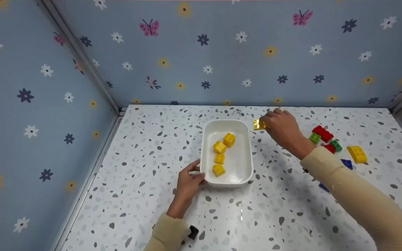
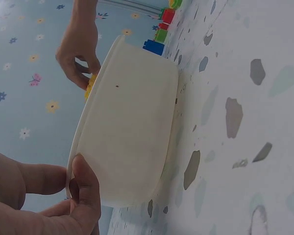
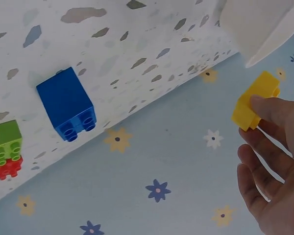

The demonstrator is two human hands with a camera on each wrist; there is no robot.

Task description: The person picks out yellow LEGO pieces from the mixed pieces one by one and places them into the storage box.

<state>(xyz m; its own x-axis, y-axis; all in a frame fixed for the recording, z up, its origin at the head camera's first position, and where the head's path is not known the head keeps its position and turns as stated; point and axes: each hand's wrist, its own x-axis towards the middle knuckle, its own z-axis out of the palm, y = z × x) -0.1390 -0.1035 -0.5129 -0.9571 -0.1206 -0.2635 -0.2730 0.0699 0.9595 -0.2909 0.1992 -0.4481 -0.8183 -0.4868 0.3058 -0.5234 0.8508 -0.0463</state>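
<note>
A white plastic tub [image 1: 241, 150] stands on the speckled tabletop, with several yellow toy bricks [image 1: 219, 147] lying inside it. At its near left corner, my left hand [image 1: 188, 183] pinches the rim; in the left wrist view the thumb [image 2: 85, 183] presses on the tub's outer wall [image 2: 127, 117]. My right hand [image 1: 283, 129] is raised just right of the tub's far end. Between thumb and fingers it pinches a yellow toy brick [image 1: 258, 124], which in the right wrist view is a studded brick [image 3: 267, 84] held clear of the table.
Right of the tub lie loose bricks: red [image 1: 322, 134], light green [image 1: 314, 138], dark green [image 1: 336, 145], yellow [image 1: 357, 154] and blue [image 1: 347, 164]. The right forearm [image 1: 354, 195] partly covers this group. A flowered wall [image 1: 222, 69] rises behind the table, another at the left.
</note>
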